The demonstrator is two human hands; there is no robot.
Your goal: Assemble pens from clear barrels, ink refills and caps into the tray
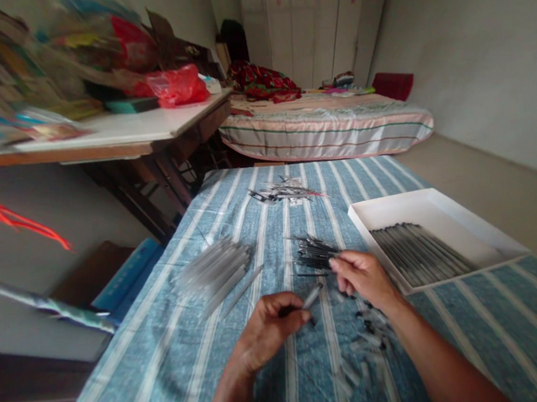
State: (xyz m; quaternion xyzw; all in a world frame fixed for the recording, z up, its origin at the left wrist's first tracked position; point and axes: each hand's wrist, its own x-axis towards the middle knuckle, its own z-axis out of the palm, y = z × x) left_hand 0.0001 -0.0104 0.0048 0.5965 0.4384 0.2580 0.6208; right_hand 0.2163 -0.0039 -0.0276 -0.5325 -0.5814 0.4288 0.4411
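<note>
My left hand (273,325) is closed around a translucent grey pen barrel (313,296), whose end sticks out past the fingers, pointing away to the right. My right hand (363,278) pinches at the near right end of a pile of thin black pen refills (312,251); its fingertips partly hide what they grip. Left of the refills lies a blurred stack of clear pen barrels (221,269), one lying apart. Loose small pen caps (371,338), clear with some black parts, are scattered below my right hand, partly behind the forearm.
To the right, an open white box (485,236) holds a row of dark pens (416,251). A small heap of thin pieces (289,190) lies at the far end of the striped tablecloth (168,343). A cluttered white table (142,126) stands left, with a bed (328,130) beyond.
</note>
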